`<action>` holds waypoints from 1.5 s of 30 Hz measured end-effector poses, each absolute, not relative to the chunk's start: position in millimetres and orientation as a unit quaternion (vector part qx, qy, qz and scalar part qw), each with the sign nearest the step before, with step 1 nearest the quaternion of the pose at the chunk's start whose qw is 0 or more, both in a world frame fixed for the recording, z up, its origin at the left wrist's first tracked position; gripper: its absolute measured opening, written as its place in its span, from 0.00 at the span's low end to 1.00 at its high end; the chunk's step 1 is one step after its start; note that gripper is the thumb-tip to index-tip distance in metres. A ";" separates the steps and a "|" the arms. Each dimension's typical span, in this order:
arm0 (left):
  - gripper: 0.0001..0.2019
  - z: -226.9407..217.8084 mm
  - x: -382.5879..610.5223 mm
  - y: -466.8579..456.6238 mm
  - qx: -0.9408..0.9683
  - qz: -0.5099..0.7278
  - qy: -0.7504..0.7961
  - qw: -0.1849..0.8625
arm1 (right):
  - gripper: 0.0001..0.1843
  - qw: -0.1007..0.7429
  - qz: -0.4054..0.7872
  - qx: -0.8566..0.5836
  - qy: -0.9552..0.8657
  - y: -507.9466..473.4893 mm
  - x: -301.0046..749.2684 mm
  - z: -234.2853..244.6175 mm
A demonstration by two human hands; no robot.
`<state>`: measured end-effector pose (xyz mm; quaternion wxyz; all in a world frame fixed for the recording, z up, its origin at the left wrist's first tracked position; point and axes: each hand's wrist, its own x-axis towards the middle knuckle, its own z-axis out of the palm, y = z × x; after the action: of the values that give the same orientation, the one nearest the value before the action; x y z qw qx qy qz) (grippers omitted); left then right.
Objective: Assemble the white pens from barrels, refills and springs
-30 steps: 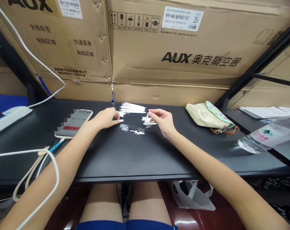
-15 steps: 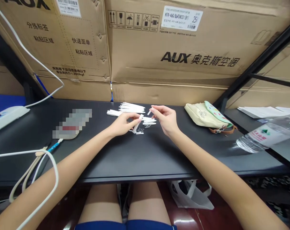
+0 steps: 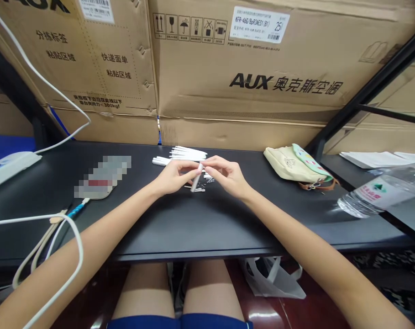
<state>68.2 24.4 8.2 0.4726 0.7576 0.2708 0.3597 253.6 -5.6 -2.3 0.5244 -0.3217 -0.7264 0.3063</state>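
Observation:
My left hand (image 3: 175,176) pinches a white pen barrel (image 3: 196,178) between thumb and fingers, tilted with its upper end toward the right. My right hand (image 3: 228,175) is closed at that upper end, fingertips touching or nearly touching it. The small white pen part in its fingers is mostly hidden now. Behind the hands lies a bundle of white pen barrels (image 3: 188,153), with more white tubes (image 3: 161,161) to its left. Small dark and pale pieces (image 3: 202,186) are scattered under the hands, too small to name. Other white pen parts are partly covered by my right hand.
Large cardboard boxes (image 3: 248,103) stand along the back of the black table (image 3: 193,228). At left are a blurred-out phone (image 3: 102,178) on a cable and a power strip (image 3: 13,169). A cream pouch (image 3: 289,162) and a water bottle (image 3: 375,196) lie at right.
My right hand has moved left and brought the small white pen part to the upper end of the barrel. My left hand has stayed almost in place, holding the barrel.

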 end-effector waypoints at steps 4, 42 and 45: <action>0.19 9.0 67.6 24.5 0.746 0.369 0.267 0.486 | 0.13 0.517 0.313 -0.319 -0.730 -4.2 255.3 -3.7; 0.20 12.4 68.1 22.5 0.685 0.390 0.291 0.542 | 0.53 0.357 0.133 -0.330 -0.863 -15.6 242.2 -11.4; 0.19 12.6 68.4 21.9 0.684 0.390 0.292 0.543 | 0.53 0.350 0.137 -0.339 -0.862 -15.6 242.0 -12.4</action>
<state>68.4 21.9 12.6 0.5431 0.6836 0.2921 0.3905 242.0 -15.6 -12.4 0.3504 -0.3393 -0.8622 0.1369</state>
